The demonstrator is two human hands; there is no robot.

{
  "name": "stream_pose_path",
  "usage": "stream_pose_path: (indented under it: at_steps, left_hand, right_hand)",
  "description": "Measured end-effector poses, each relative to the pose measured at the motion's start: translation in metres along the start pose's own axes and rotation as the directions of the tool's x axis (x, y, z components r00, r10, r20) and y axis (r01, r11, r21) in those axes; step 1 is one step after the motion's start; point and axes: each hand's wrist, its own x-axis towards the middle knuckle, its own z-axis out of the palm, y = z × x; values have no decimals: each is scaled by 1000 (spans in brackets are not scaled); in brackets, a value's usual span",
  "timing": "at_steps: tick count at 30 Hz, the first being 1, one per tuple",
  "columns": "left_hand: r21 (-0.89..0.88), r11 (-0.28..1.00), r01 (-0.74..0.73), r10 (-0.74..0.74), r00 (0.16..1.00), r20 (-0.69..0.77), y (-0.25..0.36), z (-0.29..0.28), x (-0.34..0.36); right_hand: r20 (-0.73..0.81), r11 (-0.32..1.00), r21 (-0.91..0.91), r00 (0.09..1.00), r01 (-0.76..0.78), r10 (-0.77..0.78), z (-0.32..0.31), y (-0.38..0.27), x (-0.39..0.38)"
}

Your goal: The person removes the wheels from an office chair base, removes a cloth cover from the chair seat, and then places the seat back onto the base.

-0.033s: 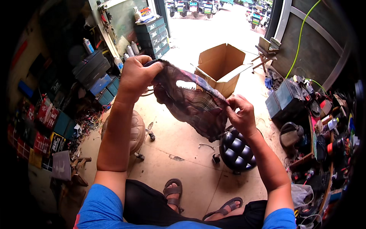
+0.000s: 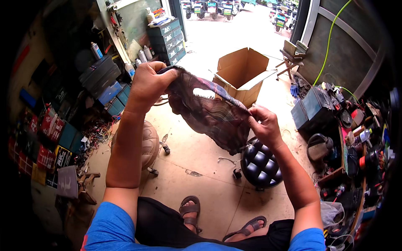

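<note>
Stretching across the middle of the head view, a dark patterned cloth [image 2: 211, 111] hangs between the person's two hands, held up in the air above the concrete floor [image 2: 197, 150]. The left hand [image 2: 148, 83], in the upper left of centre, is closed in a fist around the cloth's upper corner, the fabric bunched under the thumb and curled fingers. The right hand [image 2: 264, 125], lower and to the right of centre, pinches the opposite edge between thumb and fingers, knuckles turned toward the camera. The cloth runs slanting from the higher left hand down to the lower right hand, and its loose bulk sags below the line between them (thin enough in one spot near the top that light shows through).

Below the cloth, a round black tufted stool [image 2: 260, 164] stands on the floor just under the right wrist. A brownish rounded seat [image 2: 147, 144] is partly hidden behind the left forearm. Beyond the cloth, in the upper centre, an open cardboard box [image 2: 243, 69] sits on the floor with its flaps spread. Grey drawer cabinets [image 2: 167, 37] stand at the upper left, and dark box-shaped batteries [image 2: 312, 106] rest at the right among tools and clutter. The person's sandalled feet [image 2: 190, 211] show at the bottom of the frame.
</note>
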Motion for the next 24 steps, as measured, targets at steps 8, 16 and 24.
stream_pose_path:
  at_steps: [8,16,24]
  left_hand:
    - [191,981,-30,-2,986,166,-33,-21,10]
    - [-177,946,272,-164,871,463,-53,-36,18]
    - [-241,860,449,-257,791,555,-61,-34,20]
  right_hand:
    - [369,529,658,842,-535,393,-24,-5,-8]
    - [422,457,662,800,-594,427,-29,15,-10]
    - [435,358,721,790,-593,433,-34,19,-8]
